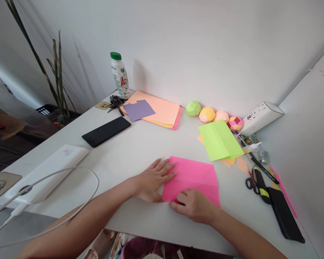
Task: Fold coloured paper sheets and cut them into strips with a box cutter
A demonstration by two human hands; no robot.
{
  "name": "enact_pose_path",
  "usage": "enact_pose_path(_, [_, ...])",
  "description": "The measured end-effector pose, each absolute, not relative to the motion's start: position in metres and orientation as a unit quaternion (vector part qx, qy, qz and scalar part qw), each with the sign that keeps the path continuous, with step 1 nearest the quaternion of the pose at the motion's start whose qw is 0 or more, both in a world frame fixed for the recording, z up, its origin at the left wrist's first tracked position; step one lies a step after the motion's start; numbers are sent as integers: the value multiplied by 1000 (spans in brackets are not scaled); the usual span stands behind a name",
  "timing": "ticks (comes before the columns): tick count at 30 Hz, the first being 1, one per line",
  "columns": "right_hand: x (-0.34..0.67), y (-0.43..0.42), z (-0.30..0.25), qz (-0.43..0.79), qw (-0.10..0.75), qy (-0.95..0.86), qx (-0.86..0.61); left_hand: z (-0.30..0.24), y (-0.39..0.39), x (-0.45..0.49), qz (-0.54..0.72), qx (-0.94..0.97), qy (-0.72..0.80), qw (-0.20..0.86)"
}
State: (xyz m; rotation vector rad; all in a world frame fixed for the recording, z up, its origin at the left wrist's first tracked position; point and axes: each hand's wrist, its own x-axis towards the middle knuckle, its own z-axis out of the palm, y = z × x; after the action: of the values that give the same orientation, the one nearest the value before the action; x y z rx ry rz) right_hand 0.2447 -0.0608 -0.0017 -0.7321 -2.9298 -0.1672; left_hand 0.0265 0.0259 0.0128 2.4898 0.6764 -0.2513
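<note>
The pink sheet [187,176], faintly creased, lies on the white tabletop [153,144] at 5 o'clock from the view's centre. About the sheet: at 9 o'clock, the left hand [152,182], spread open, fingertips on its edge; at 6 o'clock, the right hand [196,208], fingers curled at the near edge, whether pinching paper cannot be told; toward 1 o'clock, a folded lime-green sheet [217,139]; at 3 o'clock, scissors [253,182].

soft, moderate light comes from the left: the bottle [120,77] casts a blurry shadow [139,73] rightward onto the far wall [178,43] (a muted white, greyer toward the right). wide-angle distortion stretches the power bank [51,172] at the near left.
</note>
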Motion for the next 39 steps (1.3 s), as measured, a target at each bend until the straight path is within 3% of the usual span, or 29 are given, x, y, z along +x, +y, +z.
enact_pose_path(14, [330,-103,10,-16,16,-942,-335,4,26,22,-99,934,245,242])
enact_pose_path(22, [387,-138,18,-56,18,-911,-408,6,26,23,-110,933,247,236])
enact_pose_path(27, [394,-143,17,-25,70,-894,-443,1,25,21,-85,940,239,229])
enact_pose_path(33, [351,-103,11,-25,230,-851,-472,-6,27,22,1,934,268,237])
enact_pose_path(39, [308,-65,-7,-40,232,-876,-420,-9,34,29,44,923,326,197])
